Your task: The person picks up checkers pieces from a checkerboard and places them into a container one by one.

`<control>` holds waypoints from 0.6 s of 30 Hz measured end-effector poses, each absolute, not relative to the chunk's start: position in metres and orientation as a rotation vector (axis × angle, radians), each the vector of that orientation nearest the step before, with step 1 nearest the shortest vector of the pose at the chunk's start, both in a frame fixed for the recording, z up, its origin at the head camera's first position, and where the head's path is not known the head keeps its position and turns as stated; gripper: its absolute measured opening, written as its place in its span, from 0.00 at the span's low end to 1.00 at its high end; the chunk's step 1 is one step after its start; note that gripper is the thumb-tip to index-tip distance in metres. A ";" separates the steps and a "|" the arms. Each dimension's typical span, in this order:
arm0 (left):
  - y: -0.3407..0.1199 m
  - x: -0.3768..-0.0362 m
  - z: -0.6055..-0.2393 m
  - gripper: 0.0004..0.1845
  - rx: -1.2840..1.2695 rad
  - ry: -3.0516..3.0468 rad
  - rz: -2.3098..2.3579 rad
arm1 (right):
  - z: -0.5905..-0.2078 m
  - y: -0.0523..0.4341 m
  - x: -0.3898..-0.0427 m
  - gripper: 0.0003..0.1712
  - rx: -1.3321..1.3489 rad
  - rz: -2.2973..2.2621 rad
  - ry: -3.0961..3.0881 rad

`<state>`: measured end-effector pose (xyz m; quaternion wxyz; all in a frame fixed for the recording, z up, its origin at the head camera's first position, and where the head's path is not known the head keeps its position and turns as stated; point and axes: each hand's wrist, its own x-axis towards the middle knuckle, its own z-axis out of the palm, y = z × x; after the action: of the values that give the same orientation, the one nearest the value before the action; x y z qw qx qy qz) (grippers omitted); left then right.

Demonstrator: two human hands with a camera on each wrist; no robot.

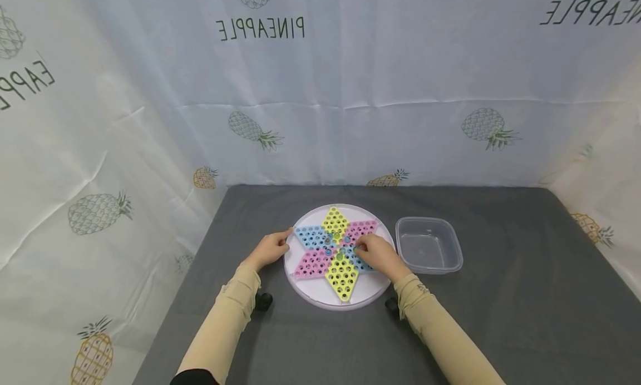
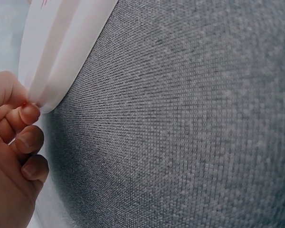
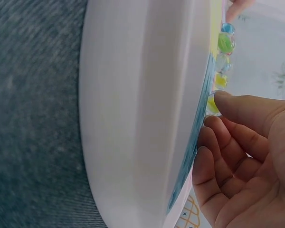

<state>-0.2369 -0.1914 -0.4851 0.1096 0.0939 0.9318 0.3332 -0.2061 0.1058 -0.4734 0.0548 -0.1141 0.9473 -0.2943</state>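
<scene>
Your right hand (image 1: 379,253) hides marbles (image 3: 224,43), fingers curled over board (image 1: 320,296); left hand (image 1: 270,249) pinches rim at 9 o'clock; tub (image 1: 428,245) empty at 3 o'clock.

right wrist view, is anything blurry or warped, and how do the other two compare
Right wrist view: the board rim fills the frame, soft and bulging, marbles hazy. Left wrist view: the grey cloth weave is sharp mid-frame, blurring at the edges. Head view: even light, no glare, wide-angle bending of the backdrop.
</scene>
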 end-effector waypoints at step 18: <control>-0.192 -0.236 -0.485 0.29 0.260 2.753 0.994 | -0.462 0.110 -0.196 0.10 -0.377 -0.971 2.888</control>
<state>-0.2356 -0.1920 -0.4847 0.1014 0.0881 0.9321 0.3364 -0.1964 0.1102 -0.4620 0.0356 -0.1229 0.9401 -0.3160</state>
